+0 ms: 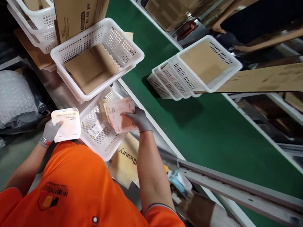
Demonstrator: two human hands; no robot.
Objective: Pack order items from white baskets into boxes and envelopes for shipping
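My left hand, in a grey glove, is closed on a white flat packet with printed text, held to the left of a low white perforated basket. My right hand, also gloved, grips a small bundle of pinkish paper slips over that basket. Inside the basket lie a small labelled item and another packet. I wear an orange shirt.
A white basket with cardboard sits just behind, more stacked baskets at far left. A green conveyor belt carries a nested stack of white baskets. Bubble wrap lies left. A brown printed envelope lies below the basket.
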